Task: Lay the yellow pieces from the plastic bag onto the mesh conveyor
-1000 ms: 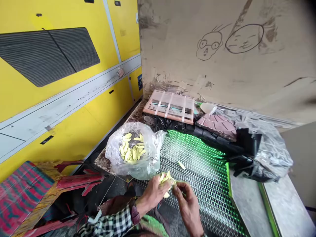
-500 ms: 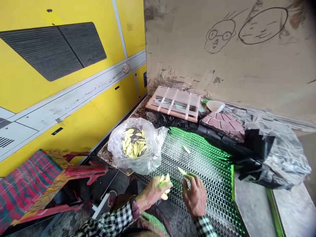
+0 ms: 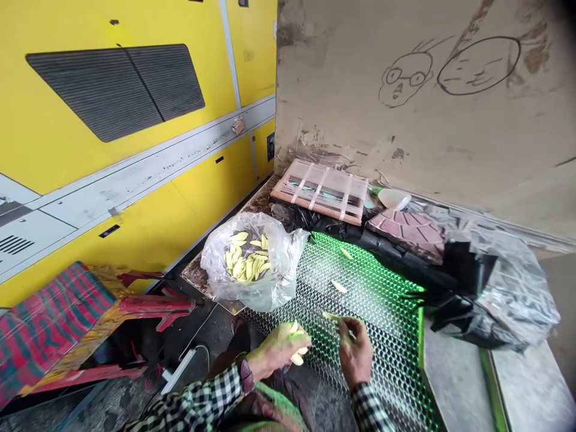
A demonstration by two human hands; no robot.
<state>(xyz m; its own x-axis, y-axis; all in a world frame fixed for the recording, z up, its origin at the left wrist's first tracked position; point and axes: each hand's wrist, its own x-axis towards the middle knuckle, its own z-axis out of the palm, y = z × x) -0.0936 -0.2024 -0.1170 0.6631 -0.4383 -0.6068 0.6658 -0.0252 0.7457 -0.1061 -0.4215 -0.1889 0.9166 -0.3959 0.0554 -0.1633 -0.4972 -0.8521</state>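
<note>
My left hand [image 3: 279, 348] is closed around a small bunch of pale yellow-green, leaf-shaped pieces [image 3: 297, 358] that stick out past the fingers. Thumb and fingers of my right hand [image 3: 356, 351] pinch one such piece [image 3: 330, 315] by its end, above a shiny green and silver sheet with a honeycomb pattern [image 3: 382, 348]. Two more pieces lie apart on that sheet, a nearer piece [image 3: 338, 287] and a farther piece [image 3: 346, 254]. Left of the sheet, an open clear plastic bag [image 3: 281, 288] holds many of the same pieces [image 3: 247, 264].
Behind the sheet lie a taped wooden frame [image 3: 321, 189], a pink stone-patterned slab [image 3: 407, 228] and black plastic [image 3: 463, 276]. A cardboard wall [image 3: 333, 78] stands at the back, a yellow panelled body [image 3: 193, 204] at left. A red stand with checked cloth [image 3: 54, 330] is at lower left.
Two pieces now show on the sheet where one showed before. My right fingers have drawn into a tighter pinch. My left hand keeps its bunch. The view has shifted slightly.
</note>
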